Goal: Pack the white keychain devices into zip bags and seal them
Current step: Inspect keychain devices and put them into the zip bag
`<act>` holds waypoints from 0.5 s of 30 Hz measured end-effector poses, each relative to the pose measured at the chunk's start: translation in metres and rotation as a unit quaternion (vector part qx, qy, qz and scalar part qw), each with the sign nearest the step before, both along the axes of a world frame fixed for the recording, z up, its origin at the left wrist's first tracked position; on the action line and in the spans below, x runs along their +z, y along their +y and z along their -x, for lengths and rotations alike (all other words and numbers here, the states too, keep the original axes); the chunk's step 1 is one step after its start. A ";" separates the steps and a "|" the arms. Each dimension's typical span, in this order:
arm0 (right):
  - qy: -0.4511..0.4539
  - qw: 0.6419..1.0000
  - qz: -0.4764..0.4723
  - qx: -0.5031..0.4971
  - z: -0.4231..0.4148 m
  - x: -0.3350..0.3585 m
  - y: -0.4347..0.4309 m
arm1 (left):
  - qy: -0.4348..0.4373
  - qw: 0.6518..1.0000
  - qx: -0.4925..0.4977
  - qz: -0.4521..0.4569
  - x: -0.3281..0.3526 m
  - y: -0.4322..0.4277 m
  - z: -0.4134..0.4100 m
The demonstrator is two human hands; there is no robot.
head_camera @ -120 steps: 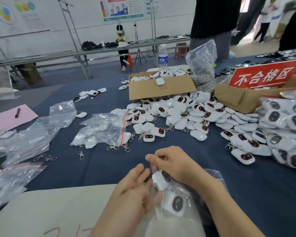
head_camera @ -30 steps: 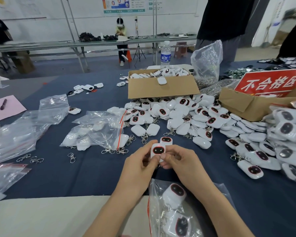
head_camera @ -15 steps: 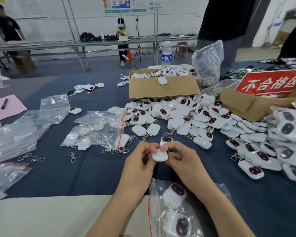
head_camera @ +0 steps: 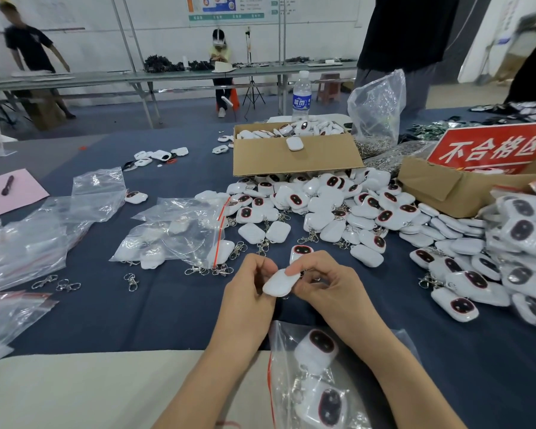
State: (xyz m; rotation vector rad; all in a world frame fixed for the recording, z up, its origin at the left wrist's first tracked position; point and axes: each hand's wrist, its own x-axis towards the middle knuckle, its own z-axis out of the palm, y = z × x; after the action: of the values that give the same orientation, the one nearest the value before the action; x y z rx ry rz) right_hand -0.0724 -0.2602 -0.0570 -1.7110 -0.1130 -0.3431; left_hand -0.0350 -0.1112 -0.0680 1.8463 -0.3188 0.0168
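Both my hands hold one white keychain device point(head_camera: 280, 282) just above the blue table, its plain white back facing up. My left hand point(head_camera: 248, 289) grips its left side; my right hand point(head_camera: 325, 284) pinches its right end with thumb on top. A second device point(head_camera: 300, 252) lies face up just beyond my fingers. Under my right forearm a clear zip bag point(head_camera: 319, 376) with a red seal strip lies at the near edge, two devices showing inside. A big heap of loose devices point(head_camera: 338, 205) spreads ahead and to the right.
Filled and empty zip bags point(head_camera: 180, 230) lie on the left, with loose metal clasps point(head_camera: 130, 281). A cardboard box point(head_camera: 291, 156) of devices stands behind the heap, a water bottle point(head_camera: 301, 97) beyond it. A red sign point(head_camera: 489, 150) on another carton sits far right. People stand behind.
Four seconds ago both hands were at the zip bag. They then lifted a device from the table, showing its dark face, and turned it over so its white back shows.
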 end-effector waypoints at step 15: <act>0.032 0.999 -0.043 -0.001 -0.001 -0.003 -0.004 | -0.019 0.994 -0.046 0.095 0.014 -0.005 0.012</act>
State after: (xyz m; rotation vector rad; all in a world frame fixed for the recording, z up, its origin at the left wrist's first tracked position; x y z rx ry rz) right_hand -0.0719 -0.2637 -0.0596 -1.6357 -0.0502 -0.2903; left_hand -0.0469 -0.1165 -0.0544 1.6426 -0.4135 0.0179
